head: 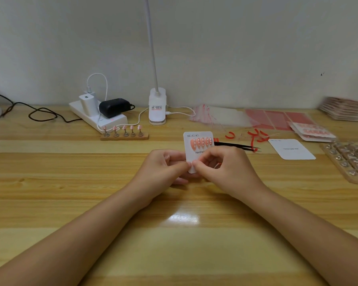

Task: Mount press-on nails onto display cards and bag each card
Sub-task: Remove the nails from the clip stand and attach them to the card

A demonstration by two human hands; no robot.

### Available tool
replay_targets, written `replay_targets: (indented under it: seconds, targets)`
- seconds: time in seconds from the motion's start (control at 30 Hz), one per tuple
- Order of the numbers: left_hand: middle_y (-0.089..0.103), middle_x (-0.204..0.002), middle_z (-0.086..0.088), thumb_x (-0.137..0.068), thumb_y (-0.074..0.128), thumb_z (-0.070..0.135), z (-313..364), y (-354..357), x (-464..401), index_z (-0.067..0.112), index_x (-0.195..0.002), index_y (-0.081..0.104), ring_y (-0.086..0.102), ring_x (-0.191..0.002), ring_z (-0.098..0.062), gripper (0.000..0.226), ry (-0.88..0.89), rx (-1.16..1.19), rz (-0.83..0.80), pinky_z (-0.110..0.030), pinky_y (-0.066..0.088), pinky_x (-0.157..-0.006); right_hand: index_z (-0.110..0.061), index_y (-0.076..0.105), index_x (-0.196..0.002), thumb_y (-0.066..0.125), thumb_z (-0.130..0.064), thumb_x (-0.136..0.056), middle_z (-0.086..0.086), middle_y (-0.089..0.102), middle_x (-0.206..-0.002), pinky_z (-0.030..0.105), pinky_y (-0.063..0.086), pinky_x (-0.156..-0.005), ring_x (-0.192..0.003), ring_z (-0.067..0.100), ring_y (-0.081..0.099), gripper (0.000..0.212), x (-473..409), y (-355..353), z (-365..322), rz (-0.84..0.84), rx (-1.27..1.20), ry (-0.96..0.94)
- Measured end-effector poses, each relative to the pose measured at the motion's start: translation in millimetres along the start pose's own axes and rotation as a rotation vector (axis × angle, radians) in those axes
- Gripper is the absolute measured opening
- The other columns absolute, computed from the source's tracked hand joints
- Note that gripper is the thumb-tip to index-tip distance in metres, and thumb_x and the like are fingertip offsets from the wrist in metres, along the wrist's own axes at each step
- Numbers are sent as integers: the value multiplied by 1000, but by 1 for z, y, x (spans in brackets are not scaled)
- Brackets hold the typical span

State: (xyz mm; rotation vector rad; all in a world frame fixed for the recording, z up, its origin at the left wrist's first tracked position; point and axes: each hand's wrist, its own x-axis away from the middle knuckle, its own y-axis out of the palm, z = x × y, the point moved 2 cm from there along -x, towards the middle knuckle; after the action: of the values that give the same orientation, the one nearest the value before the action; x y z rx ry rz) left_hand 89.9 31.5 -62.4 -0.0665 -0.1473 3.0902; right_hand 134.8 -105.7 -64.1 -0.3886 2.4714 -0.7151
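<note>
A white display card point(197, 153) printed "Handmade" stands tilted up at the table's middle, with a row of several coral press-on nails point(201, 143) across its upper half. My left hand point(165, 168) grips the card's lower left edge. My right hand point(225, 168) pinches at the card's lower part with thumb and forefinger; whatever is between the fingertips is too small to make out. A wooden strip point(124, 137) behind and to the left carries several more coral nails on small stands. A blank white card point(291, 149) lies to the right.
Black tweezers point(236, 145) and red strip scraps point(256, 137) lie just behind the card. Clear bags point(221, 116), red sheets and bagged cards point(312, 131) sit at the back right, trays of metal stands point(349, 159) at the right edge. A power strip point(97, 116) and clip lamp point(157, 108) stand by the wall.
</note>
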Motion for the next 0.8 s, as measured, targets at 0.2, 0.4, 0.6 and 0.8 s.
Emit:
replay_targets:
  seconds: [0.2, 0.4, 0.6, 0.8]
  targets:
    - [74, -89, -1, -90, 51, -2, -2, 0, -1, 18, -90, 68, 70, -81, -11, 26, -19, 13, 9, -14, 53, -62, -17, 64, -64, 68, -8, -77, -10, 60, -58, 9, 39, -54, -55, 0, 54, 17, 0, -1, 4, -25, -54, 9]
    - [74, -88, 2, -89, 53, 1, 0, 1, 1, 24, -88, 70, 70, -82, -10, 29, 11, -6, 2, -16, 54, -65, -17, 65, -65, 73, -18, -76, -6, 63, -60, 13, 43, -54, -54, 3, 56, 13, 0, -1, 5, -18, -97, 32]
    - [73, -88, 5, -89, 51, -2, 0, 2, 3, 25, -87, 68, 70, -81, -10, 32, 16, -16, 16, -16, 54, -63, -18, 64, -63, 71, -15, -74, -9, 61, -59, 9, 41, -53, -56, 2, 56, 13, 1, 1, 5, 10, -60, -4]
    - [74, -87, 5, -88, 52, -2, -1, 2, 2, 24, -90, 68, 70, -81, -10, 31, 12, -16, 51, -16, 54, -63, -17, 65, -67, 70, -13, -74, -12, 60, -61, 9, 41, -54, -60, 3, 56, 9, 2, 1, 5, 35, -50, -58]
